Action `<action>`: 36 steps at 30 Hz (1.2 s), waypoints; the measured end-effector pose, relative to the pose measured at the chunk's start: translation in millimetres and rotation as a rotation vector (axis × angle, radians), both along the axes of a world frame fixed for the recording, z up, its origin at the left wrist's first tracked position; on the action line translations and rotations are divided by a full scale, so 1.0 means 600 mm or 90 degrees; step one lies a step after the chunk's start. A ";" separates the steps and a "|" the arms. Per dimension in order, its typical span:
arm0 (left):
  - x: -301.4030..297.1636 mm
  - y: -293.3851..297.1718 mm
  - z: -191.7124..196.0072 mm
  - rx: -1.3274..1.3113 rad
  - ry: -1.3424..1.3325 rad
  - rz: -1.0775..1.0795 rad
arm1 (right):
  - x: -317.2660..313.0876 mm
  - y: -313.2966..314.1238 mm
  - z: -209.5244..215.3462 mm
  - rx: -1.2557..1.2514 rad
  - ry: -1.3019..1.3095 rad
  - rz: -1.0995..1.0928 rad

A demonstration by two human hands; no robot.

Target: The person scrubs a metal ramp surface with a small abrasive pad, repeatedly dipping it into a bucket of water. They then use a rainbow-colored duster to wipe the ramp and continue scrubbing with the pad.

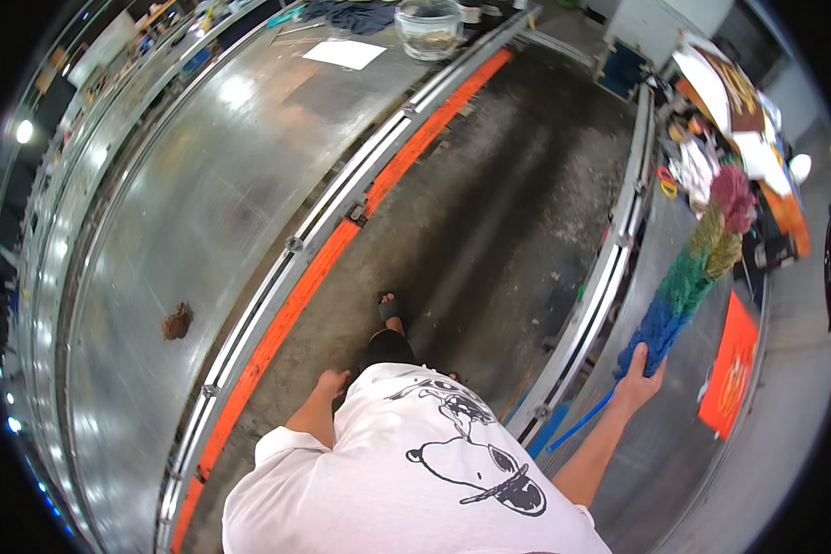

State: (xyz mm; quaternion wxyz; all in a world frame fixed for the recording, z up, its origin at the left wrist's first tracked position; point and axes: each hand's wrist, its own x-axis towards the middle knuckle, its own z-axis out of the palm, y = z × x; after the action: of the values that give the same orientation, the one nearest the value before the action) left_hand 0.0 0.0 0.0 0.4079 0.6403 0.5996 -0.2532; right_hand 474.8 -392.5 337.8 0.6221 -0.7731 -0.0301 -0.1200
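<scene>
My right hand (639,380) is closed round the lower end of a fluffy duster (681,282), and its thin blue handle sticks out below the fist. The duster tilts up and away, running from blue through green and yellow to dark pink at its tip. It is held over the long metal table (654,429) on the right. My left hand (333,381) hangs low beside my body, above the floor, with its fingers curled in and no object showing in it.
A long metal table (240,175) with an orange-edged rail (282,323) runs along the left. On it lie a brown clump (177,320), a white sheet (344,54) and a clear bucket (429,32). A red-orange sheet (731,369) and scissors (667,182) lie at right.
</scene>
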 end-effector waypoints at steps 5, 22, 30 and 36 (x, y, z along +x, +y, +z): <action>-0.060 -0.079 0.064 -0.093 -0.067 0.162 | -0.016 0.179 0.018 -0.225 -0.102 0.242; 0.300 0.304 0.420 0.194 -0.635 0.387 | 0.174 0.913 0.046 -0.071 0.020 0.573; 0.295 0.304 0.394 0.282 -0.597 0.736 | 0.304 1.134 -0.032 -0.018 -0.005 0.703; 0.440 0.334 0.449 0.381 -0.501 0.810 | 0.459 1.371 -0.090 -0.115 -0.055 0.764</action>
State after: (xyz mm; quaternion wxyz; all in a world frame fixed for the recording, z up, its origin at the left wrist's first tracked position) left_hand 263.9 200.5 269.3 0.4664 0.3008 0.7040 0.4432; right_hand 750.4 430.1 283.7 0.5111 -0.6655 -0.4960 0.2233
